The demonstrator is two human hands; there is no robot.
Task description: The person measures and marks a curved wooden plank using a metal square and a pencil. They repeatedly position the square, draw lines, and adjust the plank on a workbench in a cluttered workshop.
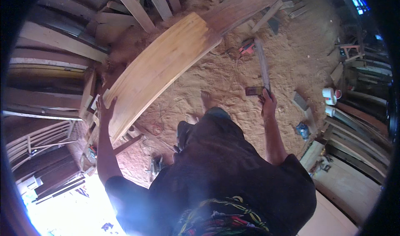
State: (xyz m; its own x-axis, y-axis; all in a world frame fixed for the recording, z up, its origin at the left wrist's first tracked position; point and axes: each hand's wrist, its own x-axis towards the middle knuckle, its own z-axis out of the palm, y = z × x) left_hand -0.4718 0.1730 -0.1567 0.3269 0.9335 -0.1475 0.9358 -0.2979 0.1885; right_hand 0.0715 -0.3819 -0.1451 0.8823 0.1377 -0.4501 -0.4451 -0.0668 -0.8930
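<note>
A long, broad light-brown wooden board runs from the left up to the top middle, its smooth face up. On its near left end lies my left hand, thumb on the face and the fingers stretched out at the outer edge. My right hand, out to the right, is closed on a dark block-like tool. A long grey strip reaches away from the same hand, at an angle to the block. Whether the two are one piece, I cannot tell.
Sawdust covers the ground around my bare foot. A red power tool with a cord lies beyond the strip. At right are a blue tool and a white bucket. Stacked planks line the left.
</note>
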